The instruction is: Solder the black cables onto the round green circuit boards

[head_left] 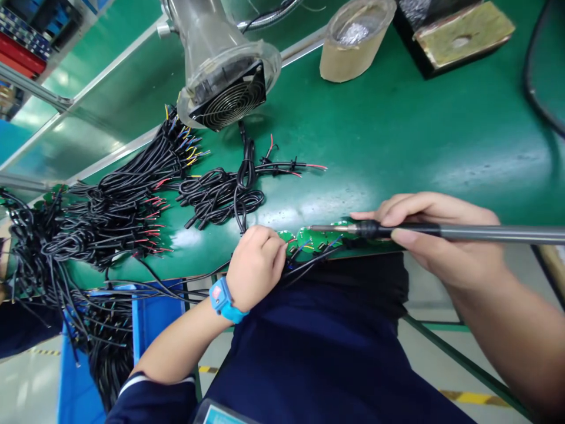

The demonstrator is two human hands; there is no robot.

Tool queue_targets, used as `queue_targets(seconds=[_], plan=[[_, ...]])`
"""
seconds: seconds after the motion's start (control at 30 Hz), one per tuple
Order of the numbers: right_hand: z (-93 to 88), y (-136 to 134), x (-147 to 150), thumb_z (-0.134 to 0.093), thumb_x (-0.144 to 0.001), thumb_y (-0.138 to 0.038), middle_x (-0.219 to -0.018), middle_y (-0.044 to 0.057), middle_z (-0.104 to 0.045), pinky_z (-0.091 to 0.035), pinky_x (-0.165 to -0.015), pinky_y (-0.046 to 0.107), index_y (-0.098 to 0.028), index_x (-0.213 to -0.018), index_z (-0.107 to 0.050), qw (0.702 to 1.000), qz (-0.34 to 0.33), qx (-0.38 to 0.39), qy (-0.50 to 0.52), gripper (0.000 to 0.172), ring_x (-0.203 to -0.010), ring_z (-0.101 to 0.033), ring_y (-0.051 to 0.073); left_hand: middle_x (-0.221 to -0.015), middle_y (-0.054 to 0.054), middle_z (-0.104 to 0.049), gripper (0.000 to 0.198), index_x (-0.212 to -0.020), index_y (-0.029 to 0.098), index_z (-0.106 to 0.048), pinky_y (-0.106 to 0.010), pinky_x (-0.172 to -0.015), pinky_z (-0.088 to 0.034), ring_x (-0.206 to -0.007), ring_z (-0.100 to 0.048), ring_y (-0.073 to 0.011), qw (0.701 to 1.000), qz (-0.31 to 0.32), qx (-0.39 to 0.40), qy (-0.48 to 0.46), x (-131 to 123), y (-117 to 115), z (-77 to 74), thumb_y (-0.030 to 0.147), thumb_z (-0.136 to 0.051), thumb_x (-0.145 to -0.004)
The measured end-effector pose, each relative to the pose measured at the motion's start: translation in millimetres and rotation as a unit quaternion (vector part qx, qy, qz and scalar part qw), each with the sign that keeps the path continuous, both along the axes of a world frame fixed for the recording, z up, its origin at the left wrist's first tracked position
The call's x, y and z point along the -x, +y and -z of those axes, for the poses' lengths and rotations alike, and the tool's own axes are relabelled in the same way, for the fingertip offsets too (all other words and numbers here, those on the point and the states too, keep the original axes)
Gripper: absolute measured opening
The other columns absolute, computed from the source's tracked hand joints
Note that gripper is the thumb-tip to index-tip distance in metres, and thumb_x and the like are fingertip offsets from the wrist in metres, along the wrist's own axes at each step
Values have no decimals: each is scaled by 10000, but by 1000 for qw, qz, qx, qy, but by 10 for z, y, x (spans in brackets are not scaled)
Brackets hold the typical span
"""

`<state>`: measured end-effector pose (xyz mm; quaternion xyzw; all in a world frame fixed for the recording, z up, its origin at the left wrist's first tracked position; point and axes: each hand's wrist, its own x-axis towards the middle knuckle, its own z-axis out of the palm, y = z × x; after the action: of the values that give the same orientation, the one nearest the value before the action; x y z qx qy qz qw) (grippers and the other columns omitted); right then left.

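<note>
Soldering iron (pixel 468 232) in right hand (pixel 463 259), tip (pixel 320 228) over green circuit boards (pixel 304 237)

Through the head camera I see the right hand closed around the iron, fingers near the front of its grip. The iron lies almost level, its tip pointing left; I can't tell whether it touches a board. The left hand (pixel 256 262) is curled at the left end of the boards; whatever its fingers pinch is hidden from me. The boards sit at the near edge of the green table (pixel 397 129), beside coloured wires (pixel 335 242) and black cables (pixel 314 264). Past the left hand I see a looped cable bundle (pixel 216 194), then larger cable heaps (pixel 101 221), some with red or yellow ends. A fan (pixel 233 100) in a clear hood (pixel 203 29) hangs above the bundle. Farther back are a cardboard ring (pixel 342 65) and a yellow sponge (pixel 481 35). Below the table's left part, a blue bin (pixel 150 324) holds more cables.
</note>
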<state>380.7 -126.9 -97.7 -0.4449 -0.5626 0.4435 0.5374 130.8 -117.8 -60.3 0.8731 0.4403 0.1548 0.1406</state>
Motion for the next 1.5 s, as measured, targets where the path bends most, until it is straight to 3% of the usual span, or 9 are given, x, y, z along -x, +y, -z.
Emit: queue_targets(seconds=[0.13,0.6,1.5], plan=[[-31,77,38,-616,-793,-284,-792,10,-629,-530,-710,292,-231,-810,-611,995,-67,11,-76,56,-866,-667,220,-813,-76,-580,153,-798,129,-593,-337,-762,-482,-829,-522,-181,1000,-8,5,3,4,8,-33,167,-478,-891],[-62,115,56,-592,-793,-353,-813,3,-674,-517,-638,232,-250,-816,-623,979,-59,-16,-196,109,-775,-674,167,-768,-72,-524,242,-777,131,-618,-331,-709,-459,-769,-469,-189,996,-29,6,88,-44,-25,-67,196,-430,-913],[-96,102,65,-624,-755,-281,-758,24,-650,-529,-666,287,-220,-761,-615,989,-64,2,-136,61,-802,-678,213,-782,-82,-507,234,-737,134,-584,-351,-713,-449,-760,-457,-205,986,-28,36,160,-121,7,-147,156,-415,-897]])
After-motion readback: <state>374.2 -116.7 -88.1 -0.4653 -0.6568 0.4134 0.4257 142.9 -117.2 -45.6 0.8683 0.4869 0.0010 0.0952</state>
